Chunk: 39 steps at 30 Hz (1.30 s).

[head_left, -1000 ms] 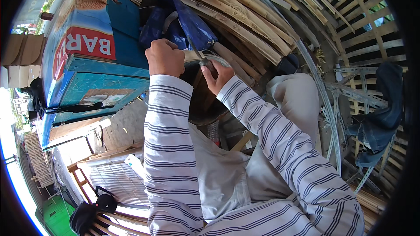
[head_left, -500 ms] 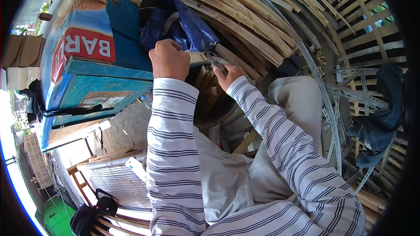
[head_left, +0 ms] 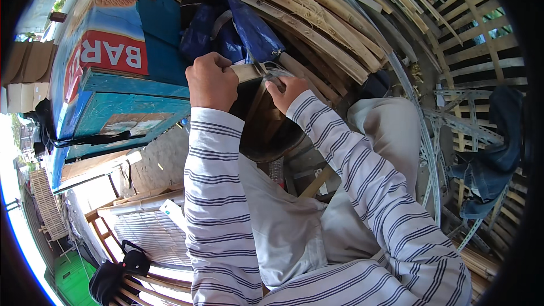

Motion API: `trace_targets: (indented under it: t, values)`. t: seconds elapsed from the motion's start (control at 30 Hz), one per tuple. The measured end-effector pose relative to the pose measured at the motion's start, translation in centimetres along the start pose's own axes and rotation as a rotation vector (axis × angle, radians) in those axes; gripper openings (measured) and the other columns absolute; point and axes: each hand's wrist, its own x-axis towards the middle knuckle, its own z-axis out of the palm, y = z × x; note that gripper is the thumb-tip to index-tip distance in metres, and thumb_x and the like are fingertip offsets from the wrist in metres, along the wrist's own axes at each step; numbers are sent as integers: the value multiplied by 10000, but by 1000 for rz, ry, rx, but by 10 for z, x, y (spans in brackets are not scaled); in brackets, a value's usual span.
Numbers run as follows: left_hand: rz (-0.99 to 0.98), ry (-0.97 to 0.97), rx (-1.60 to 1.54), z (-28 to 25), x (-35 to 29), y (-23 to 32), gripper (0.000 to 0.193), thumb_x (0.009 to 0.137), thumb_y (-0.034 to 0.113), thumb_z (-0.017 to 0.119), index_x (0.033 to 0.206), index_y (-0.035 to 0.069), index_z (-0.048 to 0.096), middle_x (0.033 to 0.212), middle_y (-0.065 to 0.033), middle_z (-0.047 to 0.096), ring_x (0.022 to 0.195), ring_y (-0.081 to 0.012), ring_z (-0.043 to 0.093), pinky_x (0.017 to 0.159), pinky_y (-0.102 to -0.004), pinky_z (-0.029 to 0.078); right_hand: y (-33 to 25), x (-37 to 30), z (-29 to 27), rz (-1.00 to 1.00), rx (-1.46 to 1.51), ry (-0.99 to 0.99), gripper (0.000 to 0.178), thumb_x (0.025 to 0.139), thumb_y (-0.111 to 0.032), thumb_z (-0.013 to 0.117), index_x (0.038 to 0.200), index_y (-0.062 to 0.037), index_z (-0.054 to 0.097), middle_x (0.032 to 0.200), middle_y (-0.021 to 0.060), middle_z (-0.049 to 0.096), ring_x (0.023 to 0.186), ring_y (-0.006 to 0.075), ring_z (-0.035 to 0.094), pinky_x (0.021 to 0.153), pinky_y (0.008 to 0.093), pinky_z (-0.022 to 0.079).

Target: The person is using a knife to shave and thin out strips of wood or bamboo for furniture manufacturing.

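Note:
My left hand [head_left: 212,84] is closed in a fist around a pale bamboo strip [head_left: 246,72], which reaches to the right past my knuckles. My right hand [head_left: 287,92] grips a knife [head_left: 255,62] by its handle, mostly hidden in my fingers. Its narrow blade points up and to the left and crosses the strip. Thin pale slivers [head_left: 276,69] curl beside the blade, above my right fingers. Beneath both hands sits a dark round basin [head_left: 277,152] with some pieces of bamboo in it.
Beyond my hands lies a crumpled blue tarp [head_left: 249,25]. Long split bamboo strips [head_left: 317,28] are piled at the far side. A blue-green wooden cabinet [head_left: 136,105] stands close on the left. Metal angle bars [head_left: 430,153] and dark blue cloth [head_left: 493,147] are on the right.
Both hands have shifted slightly left. The knife has moved left along the bamboo strip, and slivers show more clearly beside the blade. More of the basin is uncovered.

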Motion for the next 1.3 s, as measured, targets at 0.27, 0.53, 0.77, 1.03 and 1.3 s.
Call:
trace_targets:
  t: [0.27,0.53,0.77,1.03,1.3]
  values:
    - [13,9,-39,0,-4,-3,134,789,-12,567,845,-46,684,627,-144,656,446,-182,630,454,-265,510,-17,-9,-3,-52,57,105,451,853,-417,579,986,6,663,876,244,662,874,394,634,840,426,509]
    - [22,13,-57,3,-9,-8,129,790,-8,569,841,-46,681,646,-143,662,450,-188,632,456,-275,508,2,-13,4,82,-121,57,482,878,-435,549,1032,7,669,1016,253,651,928,376,637,878,421,511]
    - [73,29,-55,5,-8,-6,125,783,-5,573,833,-44,681,628,-145,652,446,-192,630,467,-281,505,-3,-15,2,-4,-29,98,458,862,-451,561,1060,-52,667,905,252,665,894,402,640,847,446,515]
    - [36,19,-56,11,-5,5,126,779,-12,573,830,-42,684,614,-155,648,439,-194,625,462,-285,503,34,-1,21,127,-184,176,454,874,-432,570,1083,-40,659,929,258,659,940,418,623,923,420,491]
    - [76,15,-17,4,-3,6,129,777,-15,572,833,-48,684,645,-160,661,447,-212,632,468,-289,510,9,-17,21,124,-49,160,561,876,-490,530,1145,-8,624,1020,250,654,987,406,613,920,445,488]
